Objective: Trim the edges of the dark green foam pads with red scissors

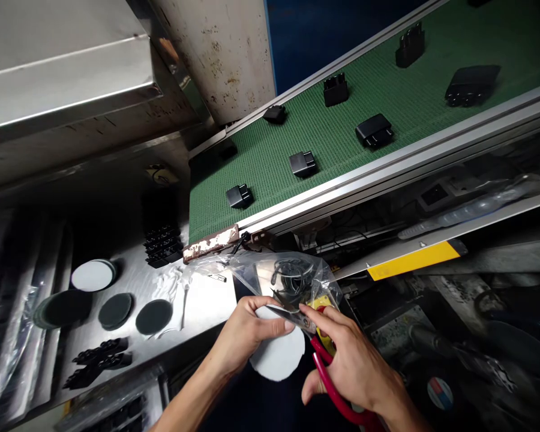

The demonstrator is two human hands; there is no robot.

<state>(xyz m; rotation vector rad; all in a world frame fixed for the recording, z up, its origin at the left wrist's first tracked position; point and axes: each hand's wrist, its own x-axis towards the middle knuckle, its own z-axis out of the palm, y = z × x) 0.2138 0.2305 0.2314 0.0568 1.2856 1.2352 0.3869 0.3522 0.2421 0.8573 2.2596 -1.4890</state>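
Between the thumb and fingers of my left hand (245,330) is a white round disc (279,357), its ragged edge hanging below the grip. My right hand (355,354) grips a pair of red-handled scissors (326,378). The scissor blades point left, parted at the disc's upper edge near my left thumb; whether they cut into it I cannot tell. Just beyond both hands sits a clear plastic bag (317,264) with a coiled black cable (292,277) in or behind it. A yellow object (324,303) is partly hidden by my right hand.
Several black plug adapters (302,163) lie on a green conveyor belt (265,174) ahead. On the steel table (135,348) at left are dark round discs (153,317), a white-topped disc stack (92,275) and black parts (162,245). A yellow-marked metal rail (414,259) runs at right.
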